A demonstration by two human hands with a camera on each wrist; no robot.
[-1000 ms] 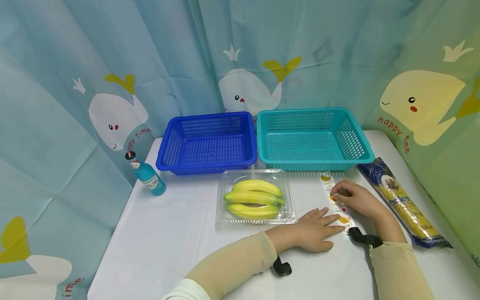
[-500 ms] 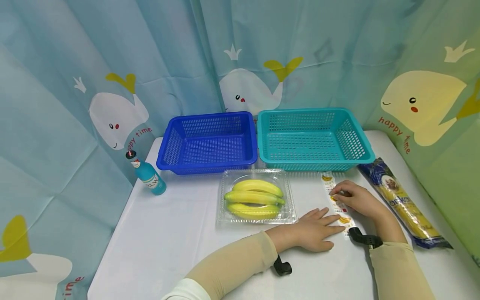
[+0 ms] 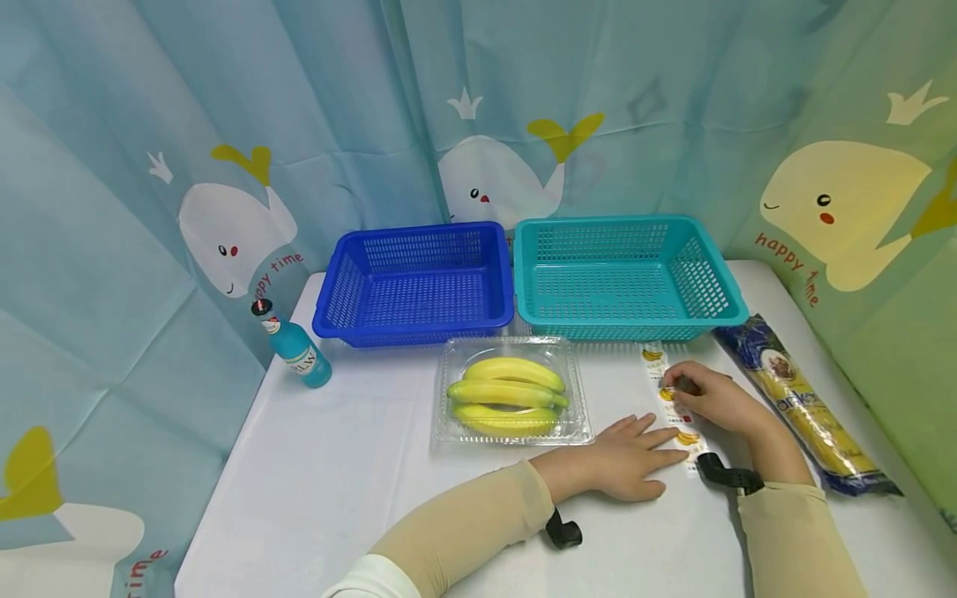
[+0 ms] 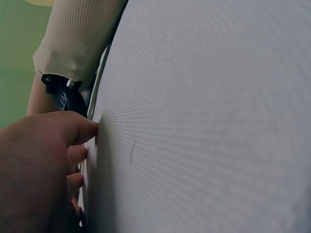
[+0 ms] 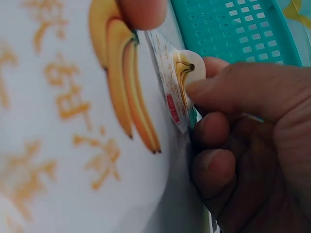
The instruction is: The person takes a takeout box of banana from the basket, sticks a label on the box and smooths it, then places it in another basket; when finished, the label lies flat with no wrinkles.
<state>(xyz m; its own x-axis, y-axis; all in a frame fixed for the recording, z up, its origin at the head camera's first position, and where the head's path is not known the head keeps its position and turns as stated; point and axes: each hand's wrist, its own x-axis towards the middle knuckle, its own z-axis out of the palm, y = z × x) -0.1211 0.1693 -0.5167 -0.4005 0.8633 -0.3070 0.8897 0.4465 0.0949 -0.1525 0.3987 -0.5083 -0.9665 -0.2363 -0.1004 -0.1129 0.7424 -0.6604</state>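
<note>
A strip of banana-printed labels (image 3: 652,365) lies on the white table. My left hand (image 3: 628,463) rests palm down with spread fingers, some fingertips on the strip's lower part. Above it, my right hand (image 3: 719,400) is bent over the strip's middle. In the right wrist view, the thumb and a finger pinch a banana label (image 5: 176,92) by its edge, and the label stands up at an angle. A fingertip (image 5: 146,12) of the left hand shows on the printing nearby. In the left wrist view, the left hand (image 4: 36,170) touches the cloth.
Left of the hands, a clear clamshell box (image 3: 441,432) contains yellow bananas (image 3: 508,394). Behind stand a blue basket (image 3: 419,334) and a teal basket (image 3: 628,325). A blue-and-yellow packet (image 3: 807,415) lies at the right edge. A turquoise bottle (image 3: 301,353) stands far left.
My right hand's fingers have shifted slightly on the strip, their tips bending a little more. The left hand keeps its place.
</note>
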